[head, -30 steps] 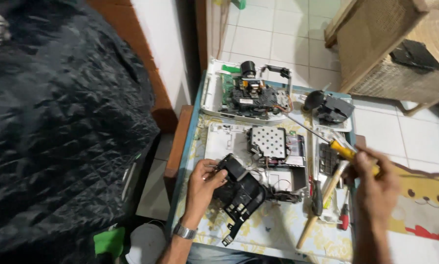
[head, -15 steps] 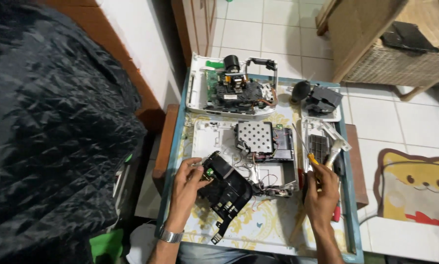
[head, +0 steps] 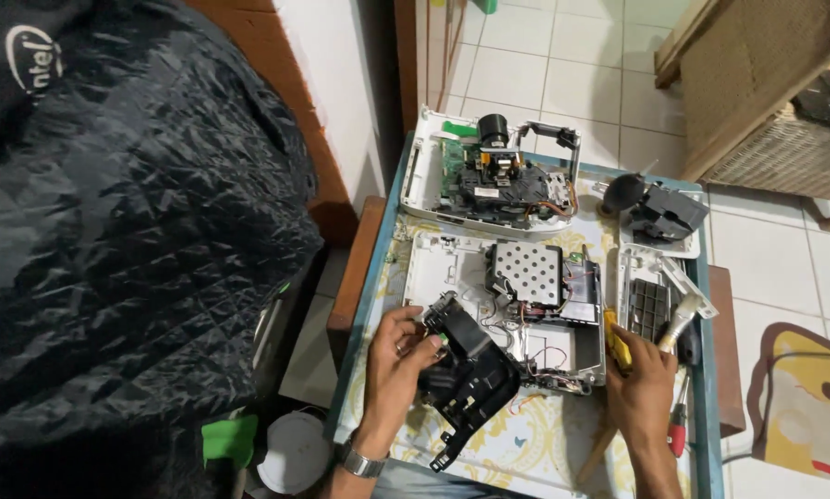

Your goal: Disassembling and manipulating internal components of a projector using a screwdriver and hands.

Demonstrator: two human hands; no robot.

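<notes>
**Currently on the bench: dismantled projector, parts laid out**

Left hand (head: 398, 362): fingers curled around the upper edge of a black plastic housing (head: 466, 381), held tilted at the front of the bench, just beside the open white casing. Item judged light, stiff and somewhat brittle: thin ribs and clips likely to snap, so best held by its thick outer frame rather than the projecting tab at its lower end.

Right hand (head: 640, 388): closed on a yellow-handled screwdriver (head: 618, 344), its tip hidden from view.

Adjacent: white casing (head: 512, 310) with a perforated metal shield (head: 527, 273) and loose thin wires. Right of it, a tray holding a paintbrush (head: 679, 319) and a red-handled tool (head: 676, 432).

Further back: second opened unit with lens assembly (head: 500, 176); black fan-like part (head: 664, 211) at far right.

Support: bench (head: 563, 444) with patterned cover, tiled floor beyond, dark quilted garment to the left.
</notes>
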